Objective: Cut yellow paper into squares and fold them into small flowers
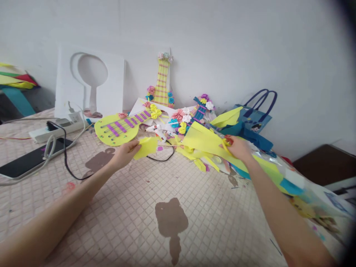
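Note:
My left hand (126, 151) pinches a small piece of yellow crepe paper (147, 147) just above the table. Over the paper heap on the right, my right hand (239, 147) is closed round the yellow-and-red handle of what look like scissors (226, 145); their blades cannot be made out. A large yellow crepe sheet (201, 138) lies beside that hand, with yellow scraps (199, 164) below it. Between my hands, a white glue gun (157, 130) rests near a thin stick (167, 145).
A yellow paper guitar (116, 129) with purple bars lies behind my left hand. More flower-decorated instruments and a white foam board (116, 85) lean at the wall. On the left are a power strip (55, 129), cables and a phone (30, 159). A blue bag (256, 118) stands right.

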{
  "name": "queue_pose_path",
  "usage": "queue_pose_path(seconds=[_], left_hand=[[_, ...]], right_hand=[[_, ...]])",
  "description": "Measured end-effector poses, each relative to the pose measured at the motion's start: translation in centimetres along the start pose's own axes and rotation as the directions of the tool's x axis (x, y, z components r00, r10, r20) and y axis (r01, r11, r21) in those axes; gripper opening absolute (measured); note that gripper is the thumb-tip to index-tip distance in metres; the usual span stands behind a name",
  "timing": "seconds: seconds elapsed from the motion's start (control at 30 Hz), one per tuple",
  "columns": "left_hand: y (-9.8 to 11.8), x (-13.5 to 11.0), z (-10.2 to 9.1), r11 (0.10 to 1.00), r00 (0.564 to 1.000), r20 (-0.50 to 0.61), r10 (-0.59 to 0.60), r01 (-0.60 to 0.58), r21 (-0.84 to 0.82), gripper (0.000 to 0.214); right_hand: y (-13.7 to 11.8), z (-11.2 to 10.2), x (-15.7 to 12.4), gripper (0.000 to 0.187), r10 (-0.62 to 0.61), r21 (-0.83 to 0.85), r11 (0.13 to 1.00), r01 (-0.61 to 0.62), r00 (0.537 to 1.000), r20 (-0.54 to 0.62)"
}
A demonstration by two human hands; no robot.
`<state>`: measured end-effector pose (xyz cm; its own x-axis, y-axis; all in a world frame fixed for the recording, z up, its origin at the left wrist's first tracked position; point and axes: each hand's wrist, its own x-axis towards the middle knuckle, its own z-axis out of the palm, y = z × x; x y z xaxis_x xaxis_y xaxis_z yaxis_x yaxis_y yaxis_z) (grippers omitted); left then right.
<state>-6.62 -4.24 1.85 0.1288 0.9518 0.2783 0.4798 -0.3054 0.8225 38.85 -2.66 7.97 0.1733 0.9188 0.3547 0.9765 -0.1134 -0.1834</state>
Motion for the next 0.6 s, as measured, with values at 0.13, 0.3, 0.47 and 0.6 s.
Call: queue_pose_path(seconds=[0.13,0.3,0.47,0.6], left_hand=[[1.4,-1.4,1.5,0.933,0.966,-0.024,0.256,-0.24,0.267,0.025],[2.5,-3.4,4.1,0.702,0.75,0.212,0.626,-0.661,0.265,0.029],[2.8,-4.7,6.1,0.589,0.571,0.559,0.601,-0.789,0.174,0.044],[3.0,-4.9,5.9,0.646,0.583,0.582,0.567,-0.753,0.124,0.058]], right_hand=[[-3.6,2.7,-3.7,0.034,-0.195,0.15,0.973,0.175,0.973,0.126],[-4.9,4.4,-6.1,0.02,-0.348,0.242,0.925,0.293,0.908,0.231],[-2.8,6.1,-6.0,0.031,-0.312,0.2,0.94,0.276,0.933,0.179],[-1.3,7.2,-5.8,0.035,-0.281,0.163,0.952,0.258,0.951,0.133]])
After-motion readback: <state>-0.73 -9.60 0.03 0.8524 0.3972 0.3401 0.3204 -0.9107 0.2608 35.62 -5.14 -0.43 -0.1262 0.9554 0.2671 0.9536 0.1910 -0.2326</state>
